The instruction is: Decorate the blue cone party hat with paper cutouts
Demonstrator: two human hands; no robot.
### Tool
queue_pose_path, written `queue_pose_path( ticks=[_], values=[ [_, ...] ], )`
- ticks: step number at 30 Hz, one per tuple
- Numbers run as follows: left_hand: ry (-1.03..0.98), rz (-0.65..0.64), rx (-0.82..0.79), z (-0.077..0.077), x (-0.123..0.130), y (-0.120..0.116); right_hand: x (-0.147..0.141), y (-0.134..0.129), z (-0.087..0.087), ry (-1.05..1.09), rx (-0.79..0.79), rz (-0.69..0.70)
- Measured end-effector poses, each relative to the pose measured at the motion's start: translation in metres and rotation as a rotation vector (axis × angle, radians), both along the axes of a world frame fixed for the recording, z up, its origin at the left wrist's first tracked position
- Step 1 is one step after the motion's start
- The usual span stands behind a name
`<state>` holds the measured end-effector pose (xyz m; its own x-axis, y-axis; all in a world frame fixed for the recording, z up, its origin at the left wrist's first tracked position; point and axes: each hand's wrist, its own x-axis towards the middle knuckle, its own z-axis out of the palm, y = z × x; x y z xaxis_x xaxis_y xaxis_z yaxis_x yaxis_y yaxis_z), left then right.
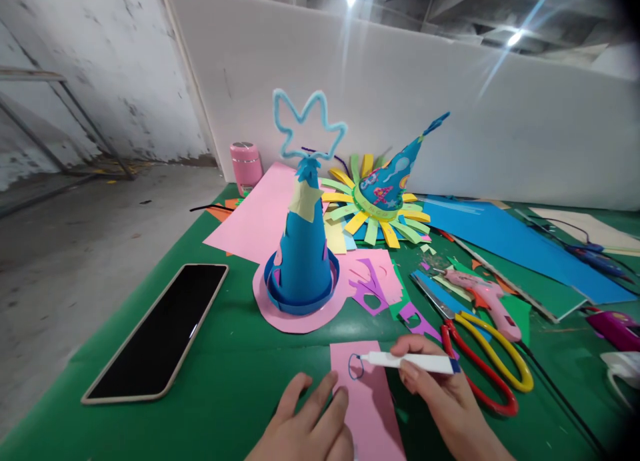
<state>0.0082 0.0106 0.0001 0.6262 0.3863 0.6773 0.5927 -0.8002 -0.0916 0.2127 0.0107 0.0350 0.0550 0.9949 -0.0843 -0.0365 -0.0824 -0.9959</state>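
In my right hand [430, 381] is a white marker [410, 361] with a dark blue end, pinched between thumb and fingers. Its tip meets a small blue oval outline drawn on a pink paper strip [370, 407]. My left hand [310, 421] lies with fingers spread at the strip's left edge, fingertips on or beside it. Just beyond stands a blue paper cone hat [304, 267] on a round pink base, topped by a light blue pipe-cleaner shape [307, 124]. Scissors [480, 354] with red and yellow handles lie right of my right hand.
A phone [157, 334] lies at the left. Behind are a pink cup [246, 167], a decorated blue hat [393, 181] with a yellow-green fringe, and blue paper [515, 241]. Purple scraps [371, 291] and a pink glue gun [485, 297] lie to the right. A white panel [400, 87] borders the table's back.
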Motion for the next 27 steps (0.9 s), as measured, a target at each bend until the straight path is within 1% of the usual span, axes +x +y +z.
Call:
queue_pose_path(
  ticks=[2,5,10,14,18,23,27],
  values=[
    [0.014,0.003,-0.02,0.002,0.0,-0.001,-0.001,0.0,0.001,-0.035,0.018,0.002],
    [0.077,0.014,-0.118,0.006,-0.001,-0.004,-0.002,0.001,0.0,-0.106,0.052,0.03],
    [0.109,-0.035,-0.24,0.007,-0.003,-0.009,-0.001,-0.002,-0.003,-0.211,0.074,0.025],
    [0.1,-0.03,-0.227,0.007,-0.002,-0.009,0.001,-0.003,-0.005,-0.256,0.082,0.024],
    [0.124,-0.02,-0.207,0.008,-0.002,-0.009,0.002,-0.005,-0.006,-0.307,0.101,0.07],
    [0.149,-0.026,-0.236,0.01,-0.003,-0.009,0.0,-0.006,0.0,-0.384,0.096,0.13],
    [0.155,-0.036,-0.27,0.015,-0.002,-0.008,-0.001,-0.005,0.005,-0.407,0.102,0.111]
  ],
)
